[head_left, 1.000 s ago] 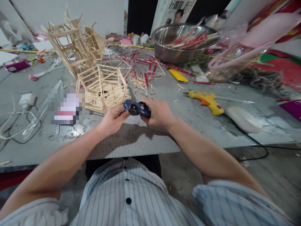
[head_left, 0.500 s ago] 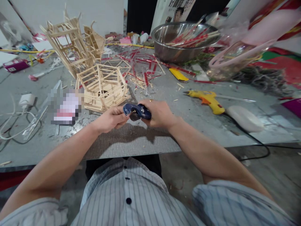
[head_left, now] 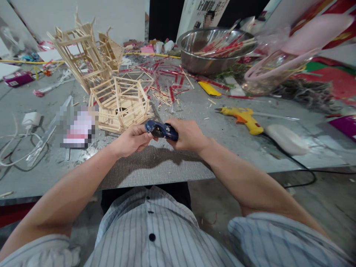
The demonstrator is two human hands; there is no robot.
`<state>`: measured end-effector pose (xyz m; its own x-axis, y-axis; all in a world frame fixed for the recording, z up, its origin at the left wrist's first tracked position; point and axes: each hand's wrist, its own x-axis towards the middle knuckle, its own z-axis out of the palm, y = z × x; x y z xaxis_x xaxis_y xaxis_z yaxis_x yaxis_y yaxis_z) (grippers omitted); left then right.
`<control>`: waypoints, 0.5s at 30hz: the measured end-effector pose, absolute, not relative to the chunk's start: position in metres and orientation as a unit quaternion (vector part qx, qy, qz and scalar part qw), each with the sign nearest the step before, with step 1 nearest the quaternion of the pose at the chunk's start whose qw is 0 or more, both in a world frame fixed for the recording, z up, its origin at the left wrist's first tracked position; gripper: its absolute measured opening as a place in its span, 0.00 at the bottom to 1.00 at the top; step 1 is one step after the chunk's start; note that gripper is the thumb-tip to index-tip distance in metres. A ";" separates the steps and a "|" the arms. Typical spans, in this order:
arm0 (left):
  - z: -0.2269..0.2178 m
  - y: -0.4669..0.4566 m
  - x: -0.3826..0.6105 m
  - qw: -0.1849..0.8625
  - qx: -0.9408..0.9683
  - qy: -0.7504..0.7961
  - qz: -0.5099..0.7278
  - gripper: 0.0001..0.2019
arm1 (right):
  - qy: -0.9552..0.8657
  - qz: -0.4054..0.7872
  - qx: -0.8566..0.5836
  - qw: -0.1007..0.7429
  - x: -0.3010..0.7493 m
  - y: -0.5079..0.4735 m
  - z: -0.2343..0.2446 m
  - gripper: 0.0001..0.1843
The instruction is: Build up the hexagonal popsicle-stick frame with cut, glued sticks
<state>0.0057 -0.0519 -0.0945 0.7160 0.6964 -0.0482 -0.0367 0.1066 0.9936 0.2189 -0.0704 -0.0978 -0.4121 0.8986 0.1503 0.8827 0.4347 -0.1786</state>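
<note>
My right hand [head_left: 187, 135] is wrapped round a dark blue hand cutter [head_left: 164, 130], its head pointing left. My left hand [head_left: 135, 140] is closed in a pinch at the cutter's head, fingertips against or just beside it. Whatever the left fingers pinch is too small and hidden to make out. Both hands are low over the front of the grey table. Just beyond them sits a many-sided frame of thin wooden sticks [head_left: 119, 105], open at the top. Loose short sticks [head_left: 162, 98] lie behind it to the right.
A taller stick tower [head_left: 83, 55] stands back left. A yellow glue gun [head_left: 244, 118] with a black cord lies right. A steel basin [head_left: 205, 65] holds sticks and red wrappers. A blurred phone-like object [head_left: 79, 128] and white charger [head_left: 31, 120] lie left.
The gap in the cutter's head has narrowed as my right hand squeezes. My left hand stays at the head. The view has shifted slightly.
</note>
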 end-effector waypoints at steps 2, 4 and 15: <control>-0.095 -0.052 0.006 0.667 0.632 0.281 0.276 0.29 | -0.835 0.033 -0.537 0.117 0.218 -0.071 -0.098 0.23; -0.097 -0.051 0.007 0.636 0.658 0.285 0.286 0.29 | -0.829 0.031 -0.545 0.118 0.218 -0.071 -0.098 0.23; -0.117 -0.056 0.018 0.305 0.759 0.306 0.486 0.16 | -0.820 0.031 -0.553 0.143 0.216 -0.063 -0.103 0.29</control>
